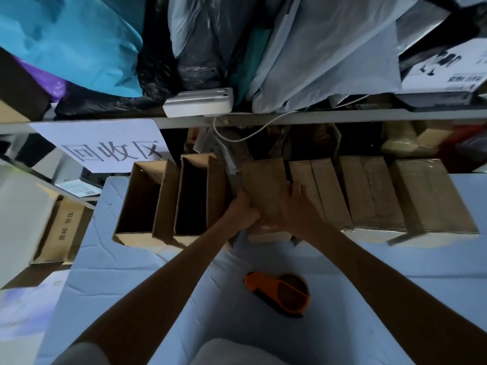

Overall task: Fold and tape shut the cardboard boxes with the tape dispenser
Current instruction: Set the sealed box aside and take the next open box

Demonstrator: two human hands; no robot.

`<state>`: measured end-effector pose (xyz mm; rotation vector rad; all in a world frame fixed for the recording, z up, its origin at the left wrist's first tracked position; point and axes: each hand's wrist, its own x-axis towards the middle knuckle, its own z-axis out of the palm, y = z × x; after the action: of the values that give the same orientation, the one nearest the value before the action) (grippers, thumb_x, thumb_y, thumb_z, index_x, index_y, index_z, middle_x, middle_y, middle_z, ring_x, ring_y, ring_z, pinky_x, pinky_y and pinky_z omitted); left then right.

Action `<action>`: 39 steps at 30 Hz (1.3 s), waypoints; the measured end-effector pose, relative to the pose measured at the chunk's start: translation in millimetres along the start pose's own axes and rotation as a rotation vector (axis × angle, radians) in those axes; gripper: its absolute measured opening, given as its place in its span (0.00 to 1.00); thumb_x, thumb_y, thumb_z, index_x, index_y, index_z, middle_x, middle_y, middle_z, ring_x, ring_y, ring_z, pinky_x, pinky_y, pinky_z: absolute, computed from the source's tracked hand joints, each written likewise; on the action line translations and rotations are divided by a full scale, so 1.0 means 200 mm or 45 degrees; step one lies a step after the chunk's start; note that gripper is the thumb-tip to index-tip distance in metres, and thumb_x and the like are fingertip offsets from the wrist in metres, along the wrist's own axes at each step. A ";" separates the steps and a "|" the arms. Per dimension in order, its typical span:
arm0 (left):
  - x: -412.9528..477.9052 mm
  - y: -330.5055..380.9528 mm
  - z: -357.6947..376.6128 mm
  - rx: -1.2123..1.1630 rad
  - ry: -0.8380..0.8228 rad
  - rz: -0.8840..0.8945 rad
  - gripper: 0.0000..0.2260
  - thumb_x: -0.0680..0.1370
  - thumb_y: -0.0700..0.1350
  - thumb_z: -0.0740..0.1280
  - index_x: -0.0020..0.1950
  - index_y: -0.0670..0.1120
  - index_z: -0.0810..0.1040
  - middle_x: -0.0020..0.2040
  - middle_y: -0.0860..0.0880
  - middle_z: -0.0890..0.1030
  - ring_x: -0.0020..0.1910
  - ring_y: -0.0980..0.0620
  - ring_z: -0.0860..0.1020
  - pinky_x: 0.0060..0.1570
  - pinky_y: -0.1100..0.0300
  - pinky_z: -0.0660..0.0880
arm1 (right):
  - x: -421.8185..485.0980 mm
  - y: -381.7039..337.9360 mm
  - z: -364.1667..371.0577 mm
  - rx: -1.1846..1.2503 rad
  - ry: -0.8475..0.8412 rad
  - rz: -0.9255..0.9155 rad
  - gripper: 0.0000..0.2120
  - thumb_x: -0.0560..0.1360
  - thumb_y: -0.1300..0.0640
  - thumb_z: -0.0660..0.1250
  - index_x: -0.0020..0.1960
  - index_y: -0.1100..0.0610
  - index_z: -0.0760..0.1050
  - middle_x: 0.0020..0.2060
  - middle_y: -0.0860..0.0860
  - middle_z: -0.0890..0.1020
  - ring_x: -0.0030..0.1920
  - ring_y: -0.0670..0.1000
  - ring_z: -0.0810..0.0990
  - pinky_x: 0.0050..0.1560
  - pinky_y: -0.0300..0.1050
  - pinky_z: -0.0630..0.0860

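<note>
shelf [342, 115] | blue bag [79, 43] | black bag [200, 48] | white device [199, 102], cable [250, 135] | paper sign [105, 143] | table cover [158, 299]

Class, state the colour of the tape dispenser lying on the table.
Orange with dark parts; the tape dispenser shows in the head view.
</note>
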<state>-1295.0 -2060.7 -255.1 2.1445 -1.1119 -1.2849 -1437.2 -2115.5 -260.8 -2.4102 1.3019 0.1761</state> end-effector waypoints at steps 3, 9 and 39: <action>-0.02 0.08 -0.02 0.295 0.123 0.131 0.29 0.77 0.46 0.66 0.74 0.39 0.58 0.67 0.39 0.71 0.63 0.42 0.72 0.62 0.51 0.71 | -0.01 0.00 -0.04 -0.053 -0.054 0.064 0.58 0.64 0.32 0.69 0.77 0.59 0.41 0.74 0.64 0.47 0.74 0.64 0.50 0.68 0.52 0.63; -0.17 0.10 -0.26 0.513 0.778 0.588 0.11 0.78 0.42 0.62 0.59 0.41 0.75 0.60 0.42 0.76 0.59 0.44 0.73 0.57 0.58 0.68 | -0.11 -0.04 0.00 -0.040 0.097 0.013 0.33 0.77 0.40 0.56 0.74 0.60 0.54 0.70 0.61 0.62 0.69 0.60 0.63 0.63 0.47 0.66; -1.41 -0.43 -0.48 0.623 0.382 0.619 0.15 0.78 0.41 0.65 0.65 0.47 0.72 0.59 0.45 0.77 0.56 0.45 0.77 0.54 0.55 0.76 | -0.74 -0.63 -0.28 1.524 0.276 -0.124 0.07 0.77 0.46 0.63 0.48 0.48 0.76 0.45 0.47 0.80 0.46 0.47 0.80 0.44 0.41 0.75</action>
<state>-1248.3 -1790.9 -111.1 2.0870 -1.7971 -0.4897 -1419.7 -1961.9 -131.1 -1.4427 0.9201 -0.7105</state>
